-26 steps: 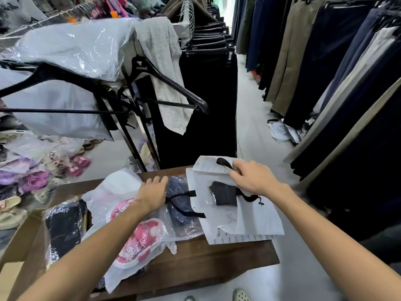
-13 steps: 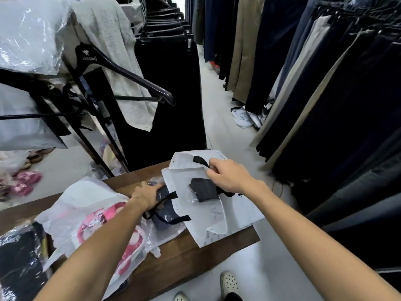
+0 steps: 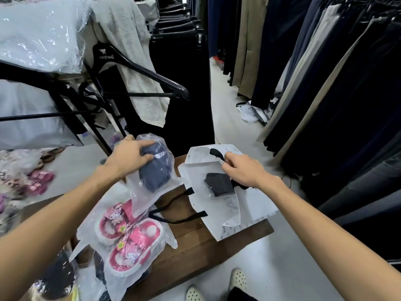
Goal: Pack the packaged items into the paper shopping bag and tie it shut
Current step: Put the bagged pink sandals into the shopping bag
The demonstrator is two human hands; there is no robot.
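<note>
A white paper shopping bag (image 3: 251, 205) with black ribbon handles lies flat on the wooden table (image 3: 195, 242). A dark folded item in clear wrap (image 3: 219, 184) rests at its mouth. My right hand (image 3: 240, 170) pinches the bag's upper edge by a black handle. My left hand (image 3: 130, 156) grips a clear plastic packet of dark blue fabric (image 3: 155, 172), held up above the table left of the bag. A packet of pink slippers (image 3: 128, 237) lies below it.
Black hangers (image 3: 138, 66) and a rack of wrapped garments stand behind the table. Dark trousers hang along the right aisle (image 3: 325, 83). More packets sit at the lower left (image 3: 54, 279). Papers lie on the floor (image 3: 249, 111). My shoes (image 3: 236, 281) are below.
My left hand has closed on the dark blue packet and lifted it off the table. My right hand stays on the bag's edge.
</note>
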